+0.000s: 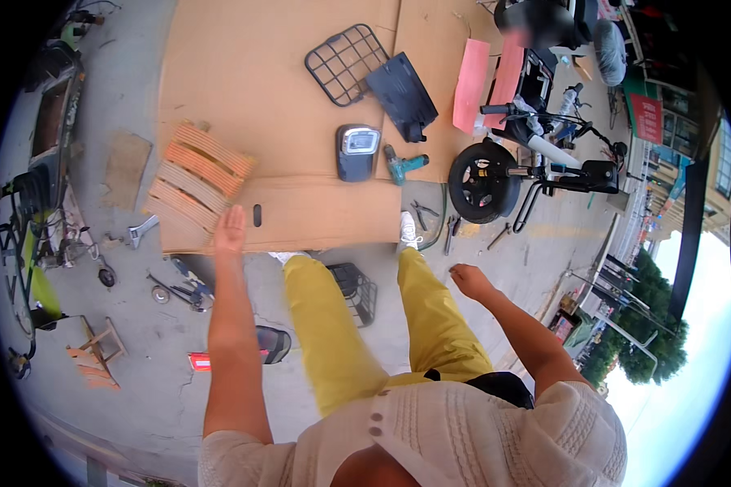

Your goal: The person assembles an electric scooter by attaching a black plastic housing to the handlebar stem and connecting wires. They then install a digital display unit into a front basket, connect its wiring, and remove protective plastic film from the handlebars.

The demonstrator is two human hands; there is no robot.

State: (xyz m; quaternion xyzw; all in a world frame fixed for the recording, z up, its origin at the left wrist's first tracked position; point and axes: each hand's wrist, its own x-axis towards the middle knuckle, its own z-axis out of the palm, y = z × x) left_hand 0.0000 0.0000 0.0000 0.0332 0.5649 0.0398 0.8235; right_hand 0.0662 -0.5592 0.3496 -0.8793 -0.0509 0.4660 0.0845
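Left hand: the left hand [230, 228] is flat and open, fingers straight and together, holding nothing, stretched out over the near edge of the cardboard.
Slatted panel: a ribbed orange-and-pale plastic panel [196, 173] lies on the cardboard just beyond the left hand, tilted across the sheet's left corner.
Right hand: the right hand [469, 280] hangs empty over the concrete, fingers loosely curled, well apart from the left.
Cardboard: a broad, flat brown cardboard sheet [268, 89] covers the grey, cracked concrete floor [138, 381].
Grey housing: a rounded grey plastic casing [357, 152] with a pale window lies mid-sheet.
Drill: a teal cordless drill [402, 165] lies just beside it.
Basket: a black wire mesh basket [345, 63] lies farther off, touching a dark flat panel [402, 95].
Bike: a small black-framed electric bike [528, 166] stands to the right.
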